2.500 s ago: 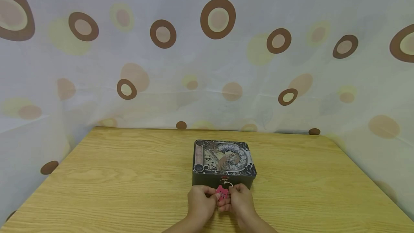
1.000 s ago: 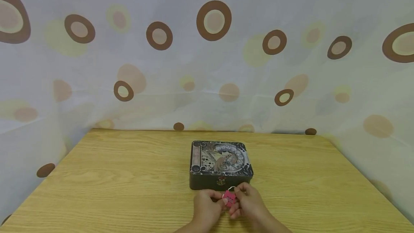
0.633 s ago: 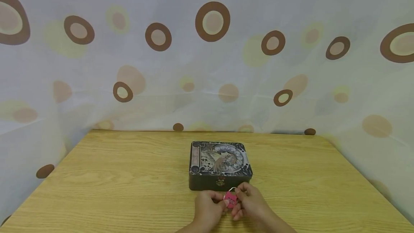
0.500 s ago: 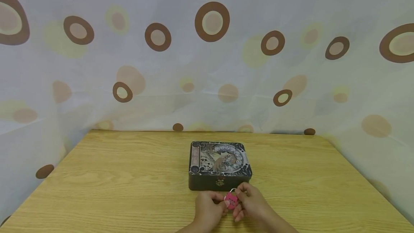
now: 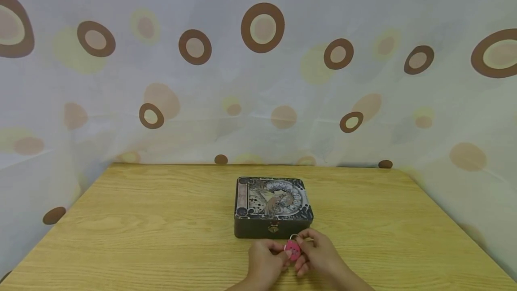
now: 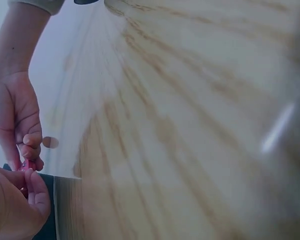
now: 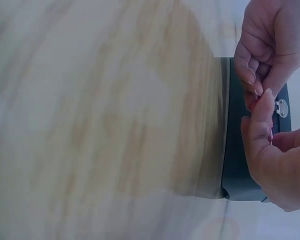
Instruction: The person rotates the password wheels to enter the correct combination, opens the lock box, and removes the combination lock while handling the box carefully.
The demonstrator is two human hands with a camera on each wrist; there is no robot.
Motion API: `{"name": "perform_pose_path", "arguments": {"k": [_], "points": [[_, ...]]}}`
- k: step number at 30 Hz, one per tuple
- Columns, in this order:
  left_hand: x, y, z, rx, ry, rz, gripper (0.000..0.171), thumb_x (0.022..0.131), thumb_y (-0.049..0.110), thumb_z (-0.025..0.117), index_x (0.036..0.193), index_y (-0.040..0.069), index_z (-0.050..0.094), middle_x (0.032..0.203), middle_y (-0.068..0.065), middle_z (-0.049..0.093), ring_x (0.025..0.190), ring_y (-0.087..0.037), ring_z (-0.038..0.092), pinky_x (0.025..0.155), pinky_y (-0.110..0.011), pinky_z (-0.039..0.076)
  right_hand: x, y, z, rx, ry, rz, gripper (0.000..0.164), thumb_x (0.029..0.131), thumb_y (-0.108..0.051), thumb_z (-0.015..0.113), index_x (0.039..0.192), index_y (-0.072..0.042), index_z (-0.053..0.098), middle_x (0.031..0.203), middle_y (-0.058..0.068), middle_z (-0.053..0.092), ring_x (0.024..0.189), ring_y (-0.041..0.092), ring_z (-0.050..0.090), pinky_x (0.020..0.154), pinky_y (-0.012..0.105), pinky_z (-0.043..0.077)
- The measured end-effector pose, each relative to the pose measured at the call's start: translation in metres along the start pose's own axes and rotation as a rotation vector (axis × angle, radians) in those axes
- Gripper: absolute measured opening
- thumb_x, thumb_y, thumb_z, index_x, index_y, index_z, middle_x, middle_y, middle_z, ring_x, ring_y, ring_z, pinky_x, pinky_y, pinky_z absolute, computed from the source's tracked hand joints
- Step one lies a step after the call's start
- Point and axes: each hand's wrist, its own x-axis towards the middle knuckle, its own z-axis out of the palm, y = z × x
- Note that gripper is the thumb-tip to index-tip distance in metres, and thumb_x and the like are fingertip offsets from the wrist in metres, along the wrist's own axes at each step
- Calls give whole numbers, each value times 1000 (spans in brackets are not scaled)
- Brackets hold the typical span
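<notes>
A pink combination padlock with a silver shackle is held between both hands, just in front of a dark box. My left hand pinches the lock body from the left, its thumb over the front. From the right, my right hand pinches the lock near its shackle, thumb and index finger at the top. Beyond the hands the box sits with its lid down; its printed lid shows a figure and a ring pattern. A small metal clasp sits on the box front, apart from the padlock. Fingers hide much of the lock in both wrist views.
The box stands on a wooden table, with bare wood around it to the left and right. A pale curtain with brown and cream circles hangs behind and at the sides.
Both hands have drawn the padlock away from the clasp, toward me and to the right, uncovering the box front. Over the last half second the lock has shifted slightly right and turned a little.
</notes>
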Motion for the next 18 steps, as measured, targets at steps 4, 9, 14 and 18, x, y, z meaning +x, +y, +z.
{"name": "perform_pose_path", "arguments": {"k": [4, 9, 14, 18], "points": [[1, -2, 5, -21, 4, 3, 4, 69, -7, 70, 69, -8, 66, 56, -10, 63, 45, -8, 57, 42, -18, 49, -3, 1, -3, -53, 8, -48, 22, 95, 0, 41, 112, 14, 42, 63, 2, 57, 51, 9, 56, 49, 25, 53], [2, -4, 13, -52, -32, -31, 4, 70, -8, 68, 71, -9, 64, 56, -8, 60, 43, -5, 53, 42, -21, 50, -6, 6, -7, -118, 79, -69, 27, 92, 5, 44, 117, 15, 44, 70, 5, 56, 54, 11, 56, 48, 26, 52], [0, -3, 23, -50, -60, -47, 3, 72, -9, 66, 71, -10, 63, 54, -7, 59, 42, -4, 53, 42, -23, 51, -4, 15, -14, -157, 178, -36, 28, 90, 8, 45, 117, 12, 48, 77, 9, 57, 55, 13, 55, 48, 27, 52], [0, 0, 30, -34, -59, -44, 3, 72, -9, 65, 70, -8, 63, 54, -6, 59, 41, -4, 54, 41, -23, 51, -2, 18, -21, -234, 262, -35, 26, 88, 7, 48, 113, 7, 55, 78, 7, 61, 59, 14, 54, 48, 25, 48]]}}
